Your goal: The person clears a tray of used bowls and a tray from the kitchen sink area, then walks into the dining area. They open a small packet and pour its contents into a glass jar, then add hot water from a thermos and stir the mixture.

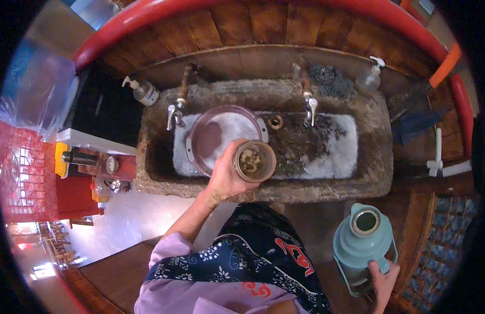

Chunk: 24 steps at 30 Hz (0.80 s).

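My left hand (226,172) grips a glass jar (255,161) above the front rim of a stone trough sink (336,190). Through its open mouth I see pale and greenish bits at the bottom, perhaps tea leaves or flowers. Down on the right, my right hand (383,278) is closed around the handle of a turquoise thermos flask (362,243). The flask's mouth is uncovered and looks dark inside. Beneath and left of the jar, a brown plastic basin (211,141) with foamy water sits in the sink.
Two metal taps (178,114) (310,110) reach over suds and dark water. A brown ring-shaped piece (275,121) lies in the sink. Pump bottles (145,92) (370,78) stand at both back corners, with a dark scouring pad (330,80) near the right one. Wooden panelling (266,23) rises behind.
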Tool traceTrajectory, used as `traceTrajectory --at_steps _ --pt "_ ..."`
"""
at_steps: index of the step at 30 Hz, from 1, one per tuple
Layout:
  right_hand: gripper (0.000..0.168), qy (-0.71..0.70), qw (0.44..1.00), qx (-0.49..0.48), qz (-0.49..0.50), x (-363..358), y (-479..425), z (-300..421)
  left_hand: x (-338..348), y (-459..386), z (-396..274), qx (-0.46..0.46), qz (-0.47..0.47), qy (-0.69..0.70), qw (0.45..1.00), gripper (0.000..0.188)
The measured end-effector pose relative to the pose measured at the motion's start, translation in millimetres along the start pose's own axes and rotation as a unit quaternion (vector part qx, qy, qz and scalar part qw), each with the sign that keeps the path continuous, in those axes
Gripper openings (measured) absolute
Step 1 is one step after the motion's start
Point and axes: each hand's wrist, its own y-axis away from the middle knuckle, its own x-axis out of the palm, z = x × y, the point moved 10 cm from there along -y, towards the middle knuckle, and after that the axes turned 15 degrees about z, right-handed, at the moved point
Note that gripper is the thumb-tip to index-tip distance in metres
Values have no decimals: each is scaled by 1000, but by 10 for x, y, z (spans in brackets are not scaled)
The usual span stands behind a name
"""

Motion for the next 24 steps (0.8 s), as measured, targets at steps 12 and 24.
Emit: traceTrajectory --at_steps 12,24 --pt "53 24 997 -3 -78 29 111 186 -164 -417 -160 48 150 -179 971 76" --pt "32 -87 990 -51 -97 264 154 373 -32 -712 -131 42 207 -380 901 76"
